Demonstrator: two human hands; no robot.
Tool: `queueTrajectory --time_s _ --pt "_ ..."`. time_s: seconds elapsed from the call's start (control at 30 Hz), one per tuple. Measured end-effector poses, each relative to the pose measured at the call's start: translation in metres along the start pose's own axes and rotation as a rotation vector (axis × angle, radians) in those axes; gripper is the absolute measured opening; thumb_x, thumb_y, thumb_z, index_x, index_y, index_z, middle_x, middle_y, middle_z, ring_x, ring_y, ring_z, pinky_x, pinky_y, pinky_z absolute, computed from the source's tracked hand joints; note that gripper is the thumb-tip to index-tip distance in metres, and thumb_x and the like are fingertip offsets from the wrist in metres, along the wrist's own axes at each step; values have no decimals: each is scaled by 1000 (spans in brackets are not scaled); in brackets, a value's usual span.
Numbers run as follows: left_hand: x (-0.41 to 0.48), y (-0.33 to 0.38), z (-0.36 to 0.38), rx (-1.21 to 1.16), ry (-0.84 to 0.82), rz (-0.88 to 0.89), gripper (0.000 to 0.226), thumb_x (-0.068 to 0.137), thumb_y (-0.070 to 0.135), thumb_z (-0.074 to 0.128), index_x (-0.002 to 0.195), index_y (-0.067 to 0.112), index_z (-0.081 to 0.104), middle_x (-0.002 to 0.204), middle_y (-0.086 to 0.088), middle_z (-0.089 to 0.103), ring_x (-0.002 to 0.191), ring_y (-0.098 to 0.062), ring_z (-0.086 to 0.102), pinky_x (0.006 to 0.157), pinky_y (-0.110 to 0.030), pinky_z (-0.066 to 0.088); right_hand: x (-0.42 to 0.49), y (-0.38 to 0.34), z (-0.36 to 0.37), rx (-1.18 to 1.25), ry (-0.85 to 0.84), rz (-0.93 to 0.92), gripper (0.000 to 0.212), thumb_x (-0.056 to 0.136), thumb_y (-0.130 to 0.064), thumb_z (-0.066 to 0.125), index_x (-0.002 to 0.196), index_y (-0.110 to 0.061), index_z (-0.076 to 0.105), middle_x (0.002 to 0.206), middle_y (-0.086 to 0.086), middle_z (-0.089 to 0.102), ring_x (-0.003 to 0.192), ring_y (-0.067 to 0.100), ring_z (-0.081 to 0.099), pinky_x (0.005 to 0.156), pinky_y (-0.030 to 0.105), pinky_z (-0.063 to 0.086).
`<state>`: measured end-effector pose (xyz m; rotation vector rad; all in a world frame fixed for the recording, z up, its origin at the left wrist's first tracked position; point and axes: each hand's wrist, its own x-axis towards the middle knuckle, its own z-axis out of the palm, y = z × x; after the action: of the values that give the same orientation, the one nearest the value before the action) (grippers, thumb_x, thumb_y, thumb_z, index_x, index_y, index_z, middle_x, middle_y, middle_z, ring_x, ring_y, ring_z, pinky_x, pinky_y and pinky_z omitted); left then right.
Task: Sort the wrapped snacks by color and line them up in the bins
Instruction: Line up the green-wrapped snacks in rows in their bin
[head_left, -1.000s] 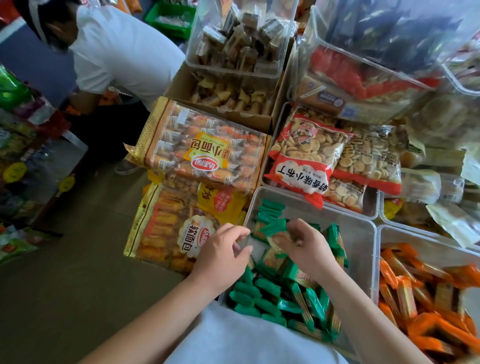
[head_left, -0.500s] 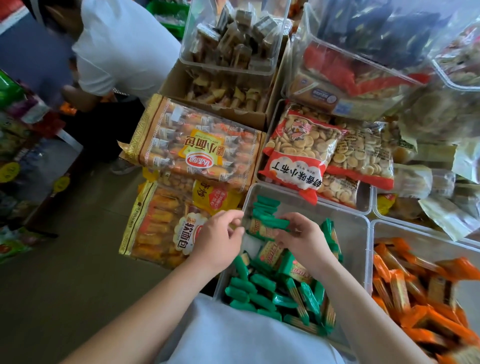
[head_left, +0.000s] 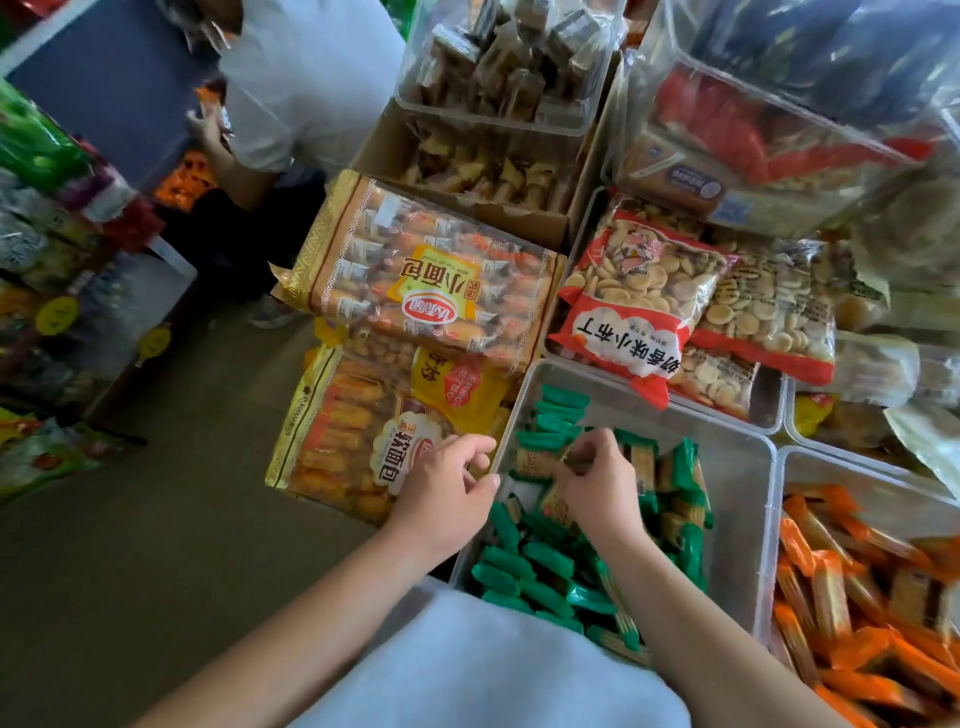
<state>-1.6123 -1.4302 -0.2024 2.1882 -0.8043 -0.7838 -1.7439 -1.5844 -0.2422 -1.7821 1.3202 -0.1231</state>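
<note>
Our right hand (head_left: 597, 486) pinches a green snack (head_left: 535, 460) inside the clear bin (head_left: 737, 493). Our left hand (head_left: 447, 493) hovers at its rim, fingers loosely curled, empty.

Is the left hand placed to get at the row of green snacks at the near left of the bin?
Probably yes: the left hand sits at the bin rim beside that uncovered row; the right hand, pinching a snack, is farther in.
</note>
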Motion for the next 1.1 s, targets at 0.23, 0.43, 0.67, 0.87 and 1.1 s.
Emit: queueTrajectory --time_s 0.23,0.43,0.67,0.87,1.1 --pt "-9 -1 4 -18 37 34 26 96 21 72 122 23 71 101 14 61 83 -6 64 72 -15 55 -19 10 -21 -335 -383 -292 21 93 -34 75 112 -25 75 107 -9 74 96 12 68 89 35 59" --pt "-27 -12 6 -62 56 -15 29 97 21 70 126 24 69 106 11 64 91 -5 64 76 -15 55 -30 -2 9 -380 -638 -231 66 91 -44 76 151 -35 48 142 -7 60 122 15 60 101 27 49" --pt "-39 -18 3 -110 96 -38 29 97 20 71 125 23 71 105 17 64 91 -6 66 82 -24 60 -32 2 2 -329 -478 -174 48 96 -19 66 142 -29 61 131 -3 68 113 18 66 85 21 50" --pt "-38 -1 -2 -99 81 70 30 96 22 72 126 24 70 113 15 65 102 1 62 87 -19 56 -39 -15 -58 256 -451 17 34 104 -1 54 127 -21 68 108 -3 79 100 21 75 87 44 64" --pt "-29 30 2 -243 -174 74 43 97 27 73 138 36 61 126 22 66 115 5 61 95 -24 58 -48 -37 -94 660 -453 95 30 106 5 45 121 -6 69 113 18 77 105 33 75 84 42 63"
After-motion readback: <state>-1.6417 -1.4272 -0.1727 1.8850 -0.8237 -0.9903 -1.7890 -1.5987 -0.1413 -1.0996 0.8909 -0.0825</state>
